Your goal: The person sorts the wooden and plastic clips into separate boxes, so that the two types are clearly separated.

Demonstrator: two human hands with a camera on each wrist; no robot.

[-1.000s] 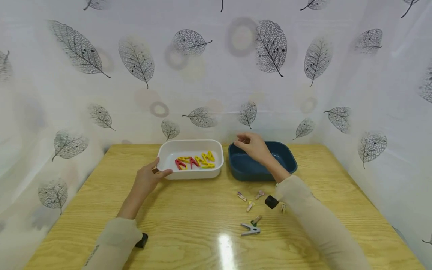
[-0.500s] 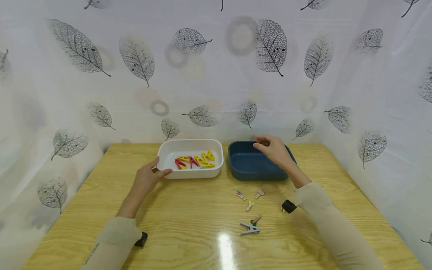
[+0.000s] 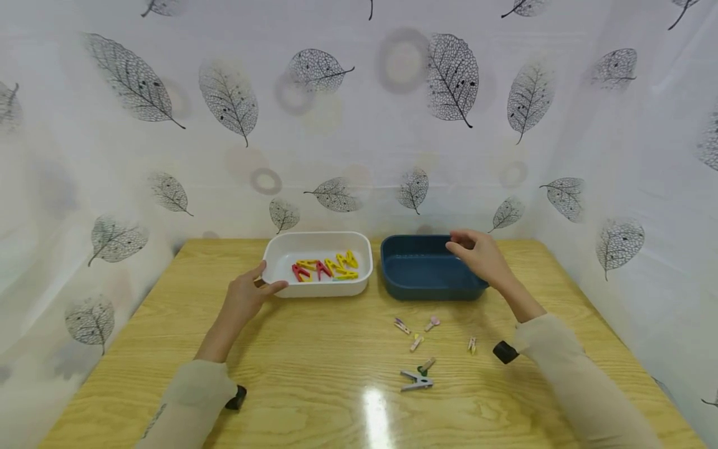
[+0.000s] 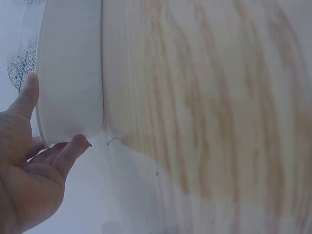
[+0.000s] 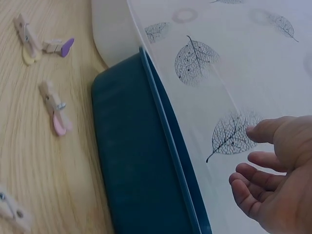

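Observation:
On the left, my left hand [image 3: 244,296] holds the near left corner of a white plastic basin [image 3: 322,290], its thumb at the front rim and its fingers at the end wall. Red and yellow plastic clothespins [image 3: 322,269] lie inside that basin. To its right stands a dark blue basin [image 3: 429,292]. Over the blue basin's right end hovers my right hand [image 3: 483,257], fingers loosely bent with nothing between them, as the right wrist view [image 5: 282,170] of the hand confirms.
Small wooden clothespins [image 3: 416,342] with coloured decorations lie scattered before the blue basin. A larger grey clip [image 3: 417,380] lies nearer. Behind both basins hangs a leaf-printed curtain [image 3: 359,143], also along the sides of the wooden table [image 3: 314,374].
My right hand has moved right across the blue basin, from its left end to its right end, and uncovered a wooden clothespin. The left hand stays on the white basin.

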